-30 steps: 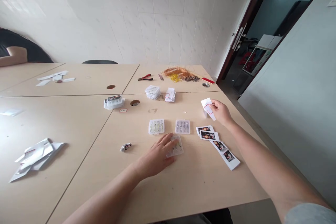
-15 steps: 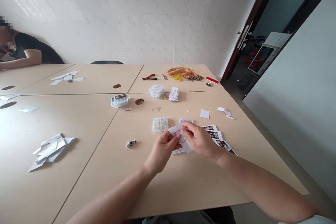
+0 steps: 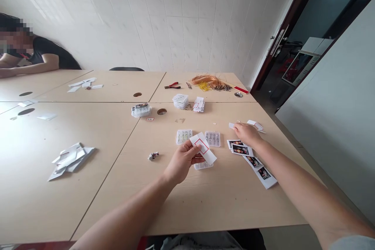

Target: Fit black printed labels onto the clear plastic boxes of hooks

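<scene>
My left hand [image 3: 187, 160] pinches a white paper slip [image 3: 210, 157] bearing a red-outlined rectangle, thumb on top. It is held tilted above a clear plastic case [image 3: 204, 166], which it partly hides. My right hand [image 3: 247, 133] is reached out to the right, fingers closed at a white square of paper [image 3: 231, 125]; only its left edge shows. Behind the slip lie two clear compartment cases, one with yellowish-green pieces [image 3: 184, 136], the other with greyish pieces [image 3: 212, 139]. Printed cards with dark pictures [image 3: 241, 150] lie under and beside my right forearm.
Crumpled scrap [image 3: 153, 156] and a pile of white papers [image 3: 70, 160] lie to the left. Further back are stacked clear cases [image 3: 180, 101], a stack of white slips [image 3: 199, 104], red-handled pliers [image 3: 172, 85] and copper-coloured wire [image 3: 211, 82]. A person [image 3: 47, 52] sits far left.
My right hand has let go of the slip and moved right to the white square of paper. My left hand keeps the slip. The view has shifted slightly left.
</scene>
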Demonstrator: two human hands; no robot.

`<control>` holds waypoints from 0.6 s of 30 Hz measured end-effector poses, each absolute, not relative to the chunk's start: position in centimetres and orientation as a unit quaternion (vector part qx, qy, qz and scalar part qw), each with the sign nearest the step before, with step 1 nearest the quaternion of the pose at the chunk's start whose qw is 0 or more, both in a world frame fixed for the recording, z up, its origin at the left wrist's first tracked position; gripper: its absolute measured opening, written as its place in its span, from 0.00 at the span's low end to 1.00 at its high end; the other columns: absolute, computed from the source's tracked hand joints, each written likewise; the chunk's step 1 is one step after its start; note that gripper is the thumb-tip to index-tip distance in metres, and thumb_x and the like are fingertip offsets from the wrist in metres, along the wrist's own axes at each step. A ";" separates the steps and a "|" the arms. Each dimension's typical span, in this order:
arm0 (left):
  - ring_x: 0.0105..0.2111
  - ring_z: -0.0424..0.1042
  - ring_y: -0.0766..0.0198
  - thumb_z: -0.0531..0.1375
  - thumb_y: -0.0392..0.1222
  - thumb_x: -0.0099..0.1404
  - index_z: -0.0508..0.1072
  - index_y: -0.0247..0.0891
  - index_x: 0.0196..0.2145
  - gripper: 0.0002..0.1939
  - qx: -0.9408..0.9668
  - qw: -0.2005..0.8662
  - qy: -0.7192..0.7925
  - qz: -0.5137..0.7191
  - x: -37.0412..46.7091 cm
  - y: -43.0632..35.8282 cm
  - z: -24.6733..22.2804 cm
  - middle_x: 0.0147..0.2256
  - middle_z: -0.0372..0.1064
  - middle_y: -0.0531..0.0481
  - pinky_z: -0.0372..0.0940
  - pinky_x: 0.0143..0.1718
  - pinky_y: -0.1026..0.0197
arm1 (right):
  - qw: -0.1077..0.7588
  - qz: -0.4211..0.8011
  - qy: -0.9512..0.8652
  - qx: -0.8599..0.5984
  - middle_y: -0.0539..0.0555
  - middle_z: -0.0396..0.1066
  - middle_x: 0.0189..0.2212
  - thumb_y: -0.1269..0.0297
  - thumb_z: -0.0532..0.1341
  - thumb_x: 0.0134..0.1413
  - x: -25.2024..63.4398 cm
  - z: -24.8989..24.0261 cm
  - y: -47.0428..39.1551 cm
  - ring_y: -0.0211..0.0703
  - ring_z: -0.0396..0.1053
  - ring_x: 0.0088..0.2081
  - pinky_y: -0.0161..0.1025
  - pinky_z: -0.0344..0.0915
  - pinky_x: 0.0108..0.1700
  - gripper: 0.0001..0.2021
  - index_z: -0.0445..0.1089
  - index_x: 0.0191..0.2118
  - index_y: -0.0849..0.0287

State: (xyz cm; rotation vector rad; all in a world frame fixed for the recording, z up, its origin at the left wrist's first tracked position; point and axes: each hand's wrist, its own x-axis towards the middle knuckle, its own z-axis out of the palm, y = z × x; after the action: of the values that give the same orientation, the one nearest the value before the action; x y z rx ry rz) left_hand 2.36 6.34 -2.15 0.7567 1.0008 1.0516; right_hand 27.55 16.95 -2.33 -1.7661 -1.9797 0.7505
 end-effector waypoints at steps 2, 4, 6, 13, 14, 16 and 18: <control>0.33 0.76 0.61 0.74 0.53 0.50 0.76 0.36 0.38 0.23 0.347 0.679 0.449 0.466 2.3 6.3 -2.2 0.34 0.78 0.49 0.72 0.38 0.58 | 0.231 0.302 -0.690 -0.616 0.57 0.73 0.52 0.57 0.62 0.67 27.1 -1.8 16.0 0.47 0.74 0.48 0.50 0.73 0.49 0.15 0.71 0.53 0.59; 0.33 0.76 0.61 0.74 0.53 0.52 0.76 0.36 0.37 0.22 0.358 0.671 0.453 0.465 2.4 6.3 -2.2 0.34 0.78 0.49 0.71 0.38 0.58 | 0.267 0.355 -0.677 -0.587 0.56 0.74 0.48 0.55 0.61 0.67 26.3 -1.0 14.5 0.45 0.75 0.44 0.48 0.74 0.46 0.15 0.71 0.51 0.60; 0.33 0.75 0.62 0.73 0.52 0.53 0.76 0.36 0.36 0.20 0.368 0.662 0.459 0.465 2.4 6.2 -2.1 0.33 0.77 0.50 0.71 0.38 0.58 | 0.285 0.420 -0.665 -0.548 0.55 0.75 0.43 0.53 0.59 0.68 25.2 -0.3 12.5 0.42 0.75 0.40 0.45 0.75 0.42 0.15 0.72 0.47 0.61; 0.32 0.75 0.61 0.71 0.58 0.54 0.76 0.36 0.38 0.24 0.383 0.651 0.462 0.465 2.9 5.8 -1.6 0.32 0.77 0.49 0.72 0.37 0.57 | 0.313 0.526 -0.611 -0.502 0.50 0.75 0.29 0.51 0.63 0.56 21.0 -1.0 7.9 0.38 0.69 0.27 0.38 0.71 0.31 0.13 0.73 0.31 0.57; 0.32 0.75 0.61 0.71 0.60 0.53 0.76 0.36 0.38 0.25 0.383 0.651 0.461 0.467 2.9 5.7 -1.6 0.32 0.77 0.50 0.72 0.37 0.57 | 0.311 0.539 -0.602 -0.500 0.51 0.76 0.30 0.51 0.64 0.55 20.7 -1.2 7.7 0.37 0.69 0.26 0.37 0.71 0.29 0.13 0.74 0.33 0.57; 0.31 0.74 0.62 0.71 0.61 0.54 0.76 0.36 0.38 0.26 0.383 0.650 0.459 0.469 3.0 5.7 -1.6 0.31 0.76 0.50 0.72 0.37 0.58 | 0.305 0.563 -0.588 -0.494 0.53 0.78 0.34 0.53 0.64 0.53 20.5 -1.4 7.7 0.38 0.71 0.28 0.37 0.71 0.29 0.13 0.75 0.36 0.57; 0.31 0.74 0.63 0.70 0.62 0.55 0.77 0.36 0.38 0.26 0.384 0.649 0.460 0.469 3.0 5.7 -1.8 0.31 0.76 0.50 0.71 0.37 0.58 | 0.307 0.578 -0.575 -0.490 0.53 0.78 0.34 0.54 0.66 0.50 20.6 -1.3 7.7 0.39 0.73 0.30 0.37 0.72 0.30 0.12 0.75 0.35 0.58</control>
State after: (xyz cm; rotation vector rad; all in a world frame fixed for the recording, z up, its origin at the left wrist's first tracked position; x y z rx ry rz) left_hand 3.00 5.65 -1.75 0.8724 1.0443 1.0661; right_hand 20.64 7.69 -1.30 -1.2975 -1.5218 1.5296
